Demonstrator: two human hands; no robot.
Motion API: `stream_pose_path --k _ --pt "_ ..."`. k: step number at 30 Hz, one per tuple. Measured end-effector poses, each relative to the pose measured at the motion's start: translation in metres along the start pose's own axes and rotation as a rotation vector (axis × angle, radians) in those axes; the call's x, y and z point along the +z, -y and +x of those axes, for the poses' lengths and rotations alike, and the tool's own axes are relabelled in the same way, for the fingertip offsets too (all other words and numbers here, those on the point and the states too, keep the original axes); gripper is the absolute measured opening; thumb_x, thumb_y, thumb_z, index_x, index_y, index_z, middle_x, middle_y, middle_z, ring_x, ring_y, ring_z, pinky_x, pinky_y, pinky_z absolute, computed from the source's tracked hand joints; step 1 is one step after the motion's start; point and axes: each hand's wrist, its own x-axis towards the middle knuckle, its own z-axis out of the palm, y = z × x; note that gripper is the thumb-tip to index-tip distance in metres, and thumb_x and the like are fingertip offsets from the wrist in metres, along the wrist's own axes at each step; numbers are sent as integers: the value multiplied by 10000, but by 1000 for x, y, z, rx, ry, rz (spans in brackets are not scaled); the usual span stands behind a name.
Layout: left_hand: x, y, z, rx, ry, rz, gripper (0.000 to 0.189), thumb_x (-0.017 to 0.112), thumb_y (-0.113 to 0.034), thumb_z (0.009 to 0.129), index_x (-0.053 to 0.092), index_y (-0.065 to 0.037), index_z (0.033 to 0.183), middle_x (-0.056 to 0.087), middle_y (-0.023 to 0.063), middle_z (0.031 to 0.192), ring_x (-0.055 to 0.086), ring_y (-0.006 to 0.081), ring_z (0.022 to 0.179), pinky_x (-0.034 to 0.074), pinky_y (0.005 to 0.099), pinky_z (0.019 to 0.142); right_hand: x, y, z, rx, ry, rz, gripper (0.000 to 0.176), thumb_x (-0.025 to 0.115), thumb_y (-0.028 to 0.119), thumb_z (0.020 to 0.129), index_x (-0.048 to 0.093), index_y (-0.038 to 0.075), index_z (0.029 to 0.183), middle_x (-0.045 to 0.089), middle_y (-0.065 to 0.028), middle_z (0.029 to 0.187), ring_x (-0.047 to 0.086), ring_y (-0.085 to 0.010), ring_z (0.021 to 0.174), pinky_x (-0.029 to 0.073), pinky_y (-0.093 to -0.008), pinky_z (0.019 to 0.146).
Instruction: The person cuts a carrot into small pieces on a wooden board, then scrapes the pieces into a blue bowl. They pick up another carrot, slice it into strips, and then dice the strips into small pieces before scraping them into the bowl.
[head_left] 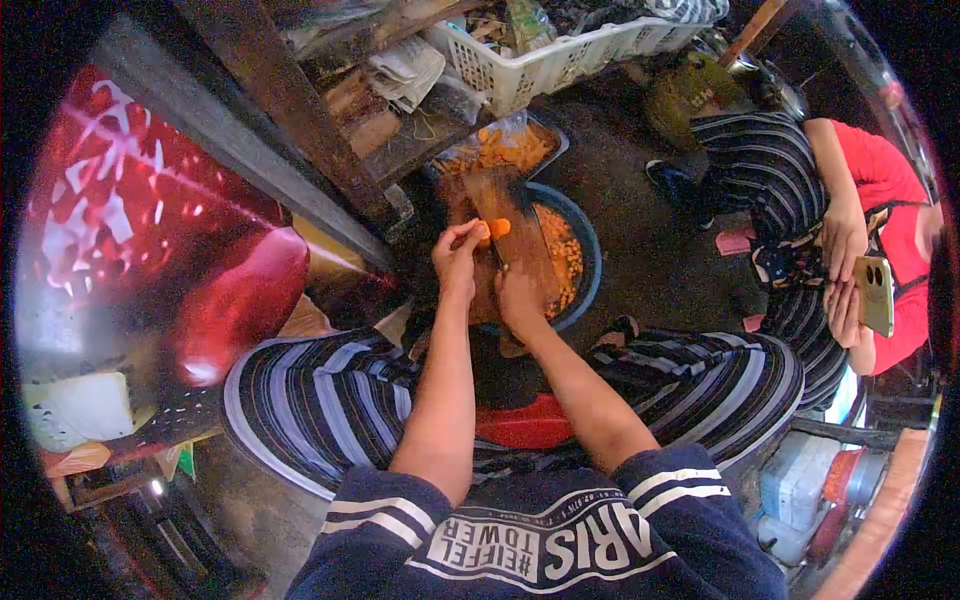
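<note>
A piece of carrot point(497, 229) lies on a wooden board point(528, 258), and my left hand point(457, 262) pinches its left end. My right hand point(522, 302) is closed around a knife, just below the carrot; its blade is thin and mostly hard to make out. Under the board's right side stands a blue basin point(597, 245) with small diced carrot point(562, 262) in it. Beyond the board, a tray point(556, 160) holds more cut carrot point(505, 150), partly covered by clear plastic.
A white plastic crate point(520, 82) sits on a wooden shelf at the back. To the left are a wooden post point(290, 95) and a shiny red cover point(240, 300). On the right, a seated person in red point(880, 160) holds a phone point(874, 296). Plastic containers point(800, 480) stand lower right.
</note>
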Motion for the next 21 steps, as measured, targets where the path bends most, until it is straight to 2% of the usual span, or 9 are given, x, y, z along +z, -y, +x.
stream_pose_path --k 3,9,11,12,15,17,18,20,21 --pt "-1 2 2 -9 15 -65 132 678 -38 739 630 -29 861 612 80 992 564 158 929 425 274 856 9 -6 5 40 28 25 313 488 248 853 523 -27 998 605 -239 732 592 -410 679 471 -496 632" --pt "-2 5 0 -31 -23 -79 170 685 -79 744 627 -46 901 610 67 978 558 154 907 412 267 845 -23 -7 -11 -62 41 148 281 504 241 840 564 -32 868 585 -260 703 583 -414 675 456 -497 620" --pt "0 5 0 -53 -15 -121 171 682 -93 749 628 -52 906 611 58 964 554 145 890 410 256 827 -43 4 -16 -142 -202 107 264 518 221 832 550 -41 846 579 -265 710 580 -409 694 449 -495 618" --pt "-2 9 2 -54 -13 -122 171 682 -93 749 628 -52 906 611 58 964 554 145 890 410 256 827 -54 10 -20 -141 -205 105 264 518 221 832 550 -41 846 579 -265 710 580 -409 694 449 -495 618" --pt "-3 15 5 -19 -55 -81 165 683 -98 750 626 -52 898 619 47 939 557 138 872 424 259 803 -78 23 -33 -122 -88 139 251 534 200 823 538 -50 839 571 -264 730 568 -420 715 443 -494 626" --pt "3 -1 -4 -78 -58 -107 163 691 -107 744 624 -56 884 626 36 914 564 135 842 443 268 771 -83 28 -39 -34 56 124 296 480 253 859 546 -36 873 570 -268 783 563 -425 735 443 -506 656" --pt "2 1 -3 -77 -58 -108 163 691 -107 744 624 -56 884 626 36 914 564 135 842 443 268 771 -79 26 -41 -36 56 123 296 480 253 859 546 -36 873 570 -268 783 563 -425 735 443 -506 656" --pt "1 4 -2 -41 -55 -101 159 694 -113 743 619 -59 873 628 37 906 571 136 814 461 272 731 -68 20 -43 -174 -158 95 270 493 235 853 544 -29 874 579 -258 764 568 -426 713 451 -502 629" --pt "0 7 0 -40 -55 -103 159 694 -113 743 619 -59 873 628 37 906 571 136 814 461 272 731 -69 21 -44 -176 -158 94 270 493 235 853 544 -29 874 579 -258 764 568 -426 713 451 -502 629"
